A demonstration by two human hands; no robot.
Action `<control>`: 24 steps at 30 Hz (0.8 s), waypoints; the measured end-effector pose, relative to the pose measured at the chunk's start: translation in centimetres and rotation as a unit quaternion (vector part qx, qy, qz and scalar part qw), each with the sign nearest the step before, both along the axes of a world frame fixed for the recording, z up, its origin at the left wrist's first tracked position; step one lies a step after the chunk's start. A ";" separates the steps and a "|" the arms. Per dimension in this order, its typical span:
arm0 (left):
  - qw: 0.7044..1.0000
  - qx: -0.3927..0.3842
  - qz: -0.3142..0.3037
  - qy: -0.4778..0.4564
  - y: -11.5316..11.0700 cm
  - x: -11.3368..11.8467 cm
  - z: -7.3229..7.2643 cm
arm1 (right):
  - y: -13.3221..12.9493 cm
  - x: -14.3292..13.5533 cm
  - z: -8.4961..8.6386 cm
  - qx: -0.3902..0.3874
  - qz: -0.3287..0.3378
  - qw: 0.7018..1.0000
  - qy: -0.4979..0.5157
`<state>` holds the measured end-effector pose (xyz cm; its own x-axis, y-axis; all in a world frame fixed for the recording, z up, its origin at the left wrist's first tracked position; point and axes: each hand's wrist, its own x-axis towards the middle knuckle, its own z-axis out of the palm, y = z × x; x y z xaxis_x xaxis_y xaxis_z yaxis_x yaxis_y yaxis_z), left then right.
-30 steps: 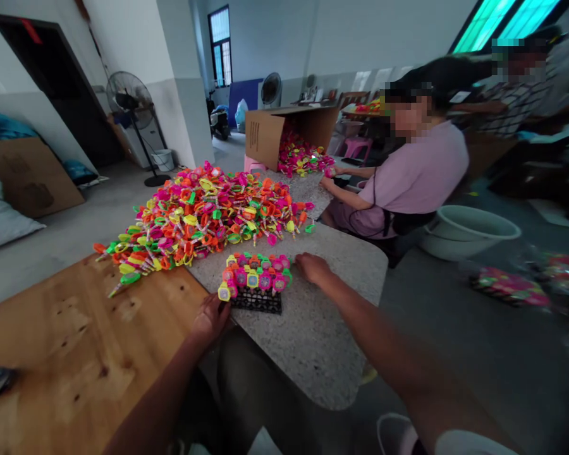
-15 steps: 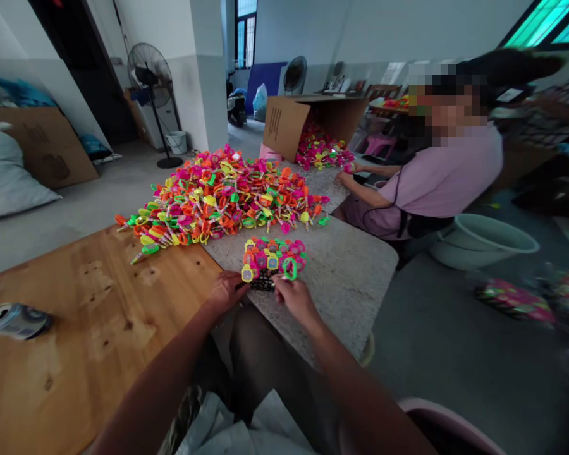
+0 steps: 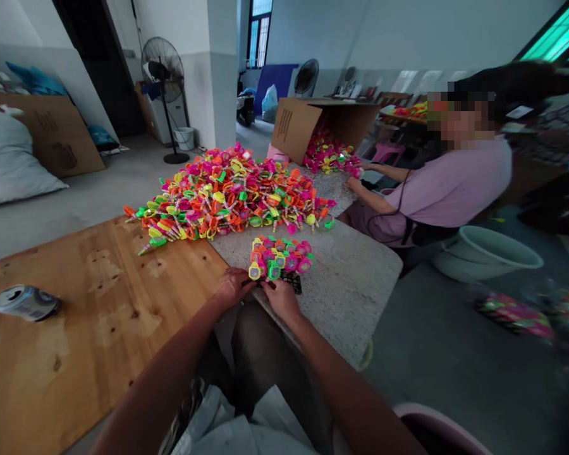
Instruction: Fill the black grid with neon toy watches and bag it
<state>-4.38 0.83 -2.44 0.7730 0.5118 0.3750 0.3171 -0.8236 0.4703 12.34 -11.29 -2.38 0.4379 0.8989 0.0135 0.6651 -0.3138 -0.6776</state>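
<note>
A black grid tray (image 3: 294, 282) lies at the near edge of the grey stone-like tabletop (image 3: 351, 272), with rows of bright toy watches (image 3: 281, 256) standing in it. My left hand (image 3: 234, 285) has its fingers closed at the tray's near left corner. Beside it, my right hand (image 3: 279, 296) pinches at the tray's front edge, just below a green watch (image 3: 274, 270); whatever is between its fingertips is too small to make out. Behind the tray rises a large heap of loose pink, orange, yellow and green watches (image 3: 237, 189).
On the wooden board (image 3: 99, 316) at the left lies a can (image 3: 27, 303). A person in a pink shirt (image 3: 455, 183) sits at the right beside a tipped carton (image 3: 294, 129) spilling watches. Buckets (image 3: 488, 253) and packed bundles (image 3: 514, 309) are on the floor.
My right hand has moved left, closer to my left hand. The green watch it held up at the tray's right now sits in the front row. The view has shifted slightly.
</note>
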 end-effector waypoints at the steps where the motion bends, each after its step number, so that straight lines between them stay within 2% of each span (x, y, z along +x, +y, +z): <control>1: 1.000 0.000 -0.001 0.000 0.0 0.0 0.0 | -0.1 -0.2 0.2 -0.005 0.002 0.999 -0.035; 5: 1.000 -0.002 -0.008 0.001 0.0 -0.1 0.3 | -0.2 -0.7 0.7 -0.021 0.014 0.990 -0.141; 8: 1.000 -0.001 -0.012 0.007 -0.1 -0.1 0.5 | 0.2 -1.2 0.7 -0.052 0.015 0.984 -0.168; 11: 1.000 0.003 -0.012 0.003 -0.1 -0.1 0.5 | 0.5 -1.6 1.5 -0.072 0.017 0.986 -0.151; 14: 1.000 0.015 -0.006 -0.013 -0.2 -0.1 0.0 | -0.8 -0.6 3.7 -0.068 0.057 0.995 -0.055; 16: 0.999 0.025 0.003 -0.022 -0.2 -0.1 -0.4 | -2.8 1.7 5.6 -0.108 0.135 0.983 0.069; 18: 0.999 0.032 0.011 -0.025 -0.2 0.0 -0.6 | -4.9 5.6 7.2 -0.182 0.212 0.942 0.188; 19: 0.999 0.035 0.015 -0.026 -0.2 0.1 -0.7 | -5.6 8.1 7.7 -0.206 0.221 0.928 0.219; 21: 0.999 0.037 0.022 -0.027 -0.2 0.3 -0.7 | -5.7 13.4 8.1 -0.171 0.160 0.944 0.231; 22: 0.999 0.038 0.026 -0.029 -0.2 0.3 -0.7 | -5.0 16.0 8.0 -0.139 0.113 0.959 0.221; 24: 0.998 0.035 0.032 -0.033 -0.1 0.5 -0.8 | -1.8 20.5 7.3 -0.089 -0.013 0.984 0.156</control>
<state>-3.91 0.69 -3.19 0.7118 0.5299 0.4610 0.3405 -0.8344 0.4334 32.83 -13.08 4.95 0.4188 0.8630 -0.2826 0.4227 -0.4607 -0.7804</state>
